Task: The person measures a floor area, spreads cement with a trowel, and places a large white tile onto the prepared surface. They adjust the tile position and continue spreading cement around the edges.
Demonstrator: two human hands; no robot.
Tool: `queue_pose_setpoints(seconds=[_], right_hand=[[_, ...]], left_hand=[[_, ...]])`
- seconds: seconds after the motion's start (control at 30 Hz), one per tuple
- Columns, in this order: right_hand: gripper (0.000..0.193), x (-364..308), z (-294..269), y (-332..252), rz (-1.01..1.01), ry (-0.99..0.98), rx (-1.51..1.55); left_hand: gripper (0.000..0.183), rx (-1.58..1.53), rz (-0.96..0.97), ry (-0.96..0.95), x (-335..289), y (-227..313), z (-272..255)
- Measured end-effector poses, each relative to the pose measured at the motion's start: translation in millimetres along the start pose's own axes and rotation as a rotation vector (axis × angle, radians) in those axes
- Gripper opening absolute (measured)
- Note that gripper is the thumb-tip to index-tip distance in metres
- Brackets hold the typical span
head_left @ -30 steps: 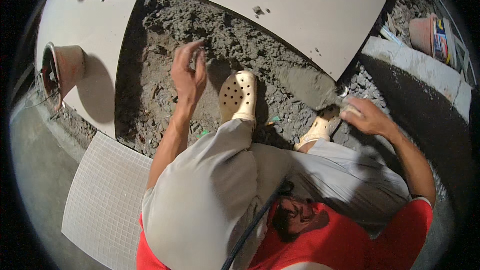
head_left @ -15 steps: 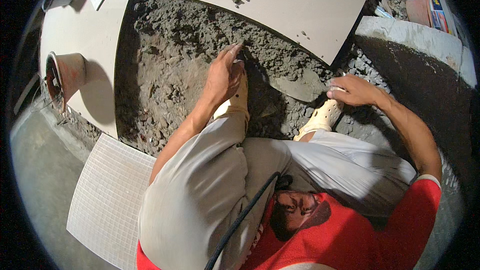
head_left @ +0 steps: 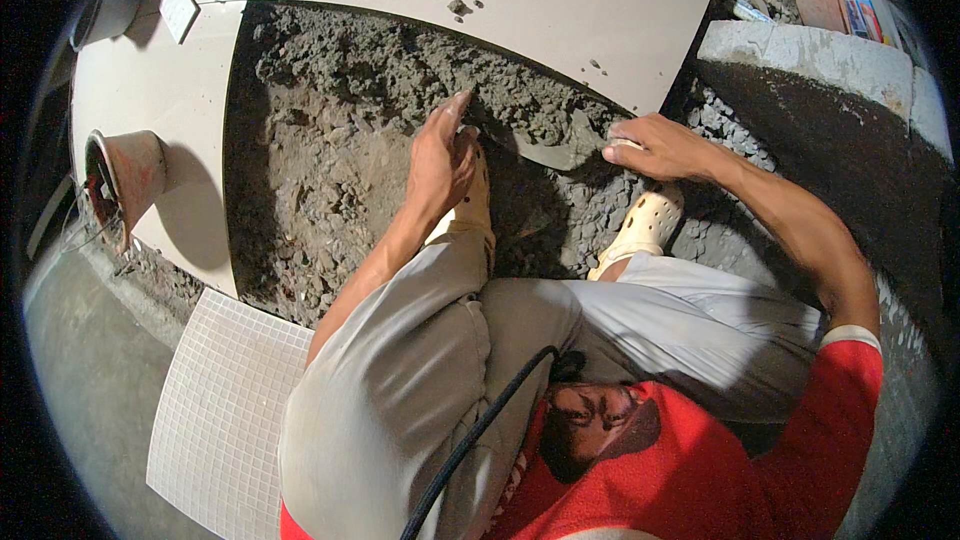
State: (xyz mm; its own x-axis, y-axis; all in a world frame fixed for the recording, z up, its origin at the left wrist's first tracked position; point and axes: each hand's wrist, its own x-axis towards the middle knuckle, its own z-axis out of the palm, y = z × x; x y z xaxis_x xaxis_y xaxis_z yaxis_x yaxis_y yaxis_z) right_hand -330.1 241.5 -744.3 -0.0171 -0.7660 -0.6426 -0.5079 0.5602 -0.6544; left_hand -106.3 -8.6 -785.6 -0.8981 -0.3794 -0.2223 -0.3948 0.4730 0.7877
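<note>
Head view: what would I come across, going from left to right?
Orange-smeared bucket → grid-patterned tile → person's left hand → trowel, blade showing → person's right hand, gripping that trowel → reddish bucket at the upper right.

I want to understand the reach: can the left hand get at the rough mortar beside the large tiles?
Probably yes: the fingers of the left hand are right by the rough mortar, and nothing seems to block them; the trowel in the right hand is just to their right.
</note>
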Motion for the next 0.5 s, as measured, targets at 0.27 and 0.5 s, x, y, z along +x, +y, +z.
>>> queue_pose_setpoints(seconds=[0.27,0.5], right_hand=[[0.049,33.4,1.6,-25.3,-0.013,0.07,-0.021],[0.045,68.7,6.8,-35.2,-0.08,0.228,-0.017]], left_hand=[[0.042,-0.03,-0.009,0.054,0.4,-6.5,2.7],[0.044,-0.003,-0.006,0.088,2.4,-10.2,3.5]])
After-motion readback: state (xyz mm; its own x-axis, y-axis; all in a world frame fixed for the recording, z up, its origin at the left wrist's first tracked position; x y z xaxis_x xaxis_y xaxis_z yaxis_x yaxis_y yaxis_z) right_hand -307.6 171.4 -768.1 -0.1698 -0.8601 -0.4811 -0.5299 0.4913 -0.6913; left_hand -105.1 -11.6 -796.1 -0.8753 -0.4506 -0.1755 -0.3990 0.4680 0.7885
